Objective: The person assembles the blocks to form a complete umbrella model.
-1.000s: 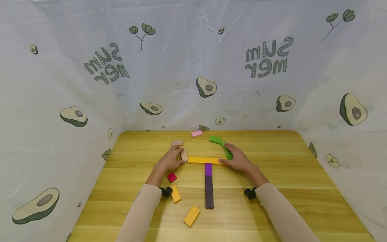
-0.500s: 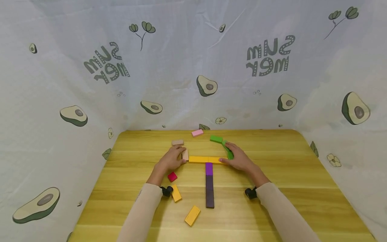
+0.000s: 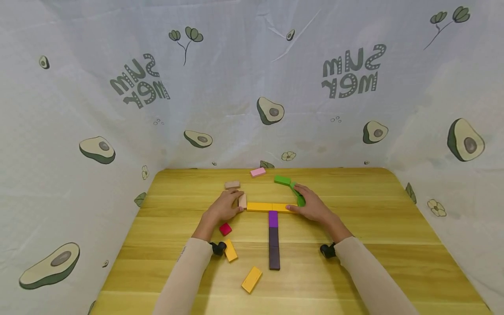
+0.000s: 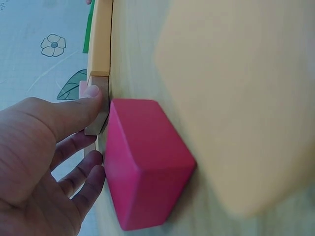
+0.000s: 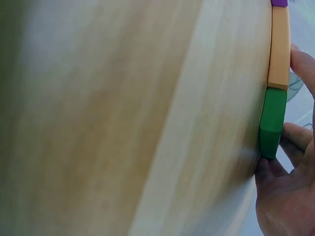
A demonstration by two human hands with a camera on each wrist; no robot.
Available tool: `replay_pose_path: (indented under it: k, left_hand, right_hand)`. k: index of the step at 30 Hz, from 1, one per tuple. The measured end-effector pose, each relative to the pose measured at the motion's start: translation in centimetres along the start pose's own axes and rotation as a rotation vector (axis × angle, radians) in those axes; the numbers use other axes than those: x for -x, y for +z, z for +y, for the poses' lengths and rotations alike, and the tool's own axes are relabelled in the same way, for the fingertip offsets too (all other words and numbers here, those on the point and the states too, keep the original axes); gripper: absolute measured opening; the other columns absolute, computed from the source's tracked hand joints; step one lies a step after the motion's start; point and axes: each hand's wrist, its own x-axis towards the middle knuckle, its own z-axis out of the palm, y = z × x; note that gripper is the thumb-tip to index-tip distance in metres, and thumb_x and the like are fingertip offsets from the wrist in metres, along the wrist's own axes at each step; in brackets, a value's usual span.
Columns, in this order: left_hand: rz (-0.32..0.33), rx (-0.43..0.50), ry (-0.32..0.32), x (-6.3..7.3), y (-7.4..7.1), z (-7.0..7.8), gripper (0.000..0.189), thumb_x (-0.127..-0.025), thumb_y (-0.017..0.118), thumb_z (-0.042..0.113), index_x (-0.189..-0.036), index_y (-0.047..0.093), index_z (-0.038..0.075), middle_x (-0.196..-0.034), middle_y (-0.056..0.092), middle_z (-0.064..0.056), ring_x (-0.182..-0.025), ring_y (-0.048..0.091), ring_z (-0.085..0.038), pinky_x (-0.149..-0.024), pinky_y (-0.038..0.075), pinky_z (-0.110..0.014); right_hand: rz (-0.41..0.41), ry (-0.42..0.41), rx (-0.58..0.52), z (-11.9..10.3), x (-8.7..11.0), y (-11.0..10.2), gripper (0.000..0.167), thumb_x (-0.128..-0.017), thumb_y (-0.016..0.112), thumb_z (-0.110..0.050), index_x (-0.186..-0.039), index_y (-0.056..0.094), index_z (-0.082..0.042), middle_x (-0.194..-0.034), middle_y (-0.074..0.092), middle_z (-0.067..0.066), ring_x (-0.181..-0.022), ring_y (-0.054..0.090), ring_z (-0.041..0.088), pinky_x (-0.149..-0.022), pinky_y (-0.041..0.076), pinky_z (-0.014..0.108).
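In the head view, my left hand (image 3: 224, 206) holds a beige block (image 3: 242, 201) at the left end of a row of two yellow blocks (image 3: 260, 207). The left wrist view shows its thumb (image 4: 91, 93) on that block, with the fingers curled on the far side. My right hand (image 3: 313, 207) is at the row's other end, its thumb on the right yellow block (image 5: 279, 49) and its fingers round a green block (image 5: 271, 120) butted against it. A second green block (image 3: 294, 189) lies partly under the fingers. From the row's middle, a purple block (image 3: 273, 219) and two dark blocks (image 3: 274, 247) run towards me.
A third green block (image 3: 282, 180), a pink block (image 3: 257, 172) and another beige block (image 3: 232, 185) lie farther back on the wooden table (image 3: 334, 280). Nearer, on the left, are a red block (image 3: 225, 229) and two loose yellow blocks (image 3: 251, 280). Printed cloth (image 3: 236, 87) hangs behind.
The beige block in my left hand has turned slightly, from slanted to nearly straight beside the yellow row's end. My right hand keeps its place; the whole view has shifted a little.
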Motion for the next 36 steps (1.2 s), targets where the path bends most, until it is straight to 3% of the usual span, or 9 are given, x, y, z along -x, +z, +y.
replay_pose_path:
  k: [16, 26, 32, 36]
  left_hand:
    - [-0.006, -0.005, 0.002, -0.3, -0.2, 0.1, 0.062, -0.102, 0.065, 0.031, -0.158, 0.043, 0.013, -0.166, 0.034, -0.013, -0.153, 0.032, -0.038, -0.123, 0.035, -0.052]
    - [-0.004, 0.047, 0.000, 0.2, 0.0, -0.3, 0.070, -0.100, 0.068, 0.038, -0.160, 0.040, 0.014, -0.168, 0.031, -0.011, -0.155, 0.030, -0.035, -0.125, 0.033, -0.052]
    - [0.029, 0.109, 0.012, 0.9, 0.0, -0.5, 0.061, -0.103, 0.063, 0.036, -0.157, 0.045, 0.012, -0.166, 0.034, -0.014, -0.152, 0.036, -0.036, -0.124, 0.033, -0.055]
    - [0.057, 0.129, 0.026, 1.0, -0.3, -0.4, 0.057, -0.105, 0.060, 0.033, -0.156, 0.045, 0.013, -0.164, 0.036, -0.012, -0.142, 0.048, -0.034, -0.119, 0.040, -0.054]
  right_hand:
    - [0.004, 0.010, 0.013, 0.0, -0.3, -0.4, 0.091, -0.093, 0.072, -0.049, -0.158, 0.034, 0.002, -0.166, 0.030, 0.023, -0.152, 0.027, 0.050, -0.121, 0.027, 0.068]
    - [-0.004, 0.021, 0.000, 0.4, -0.2, 0.1, 0.093, -0.092, 0.072, -0.051, -0.159, 0.034, 0.000, -0.166, 0.029, 0.023, -0.152, 0.027, 0.049, -0.121, 0.026, 0.068]
    - [-0.010, 0.020, -0.020, 0.2, -0.2, 0.4, 0.093, -0.091, 0.073, -0.050, -0.159, 0.035, 0.000, -0.166, 0.029, 0.023, -0.152, 0.027, 0.050, -0.121, 0.026, 0.068]
    - [0.000, 0.017, -0.013, 0.3, -0.2, 0.4, 0.092, -0.091, 0.073, -0.050, -0.158, 0.036, 0.000, -0.166, 0.030, 0.024, -0.151, 0.028, 0.050, -0.121, 0.027, 0.069]
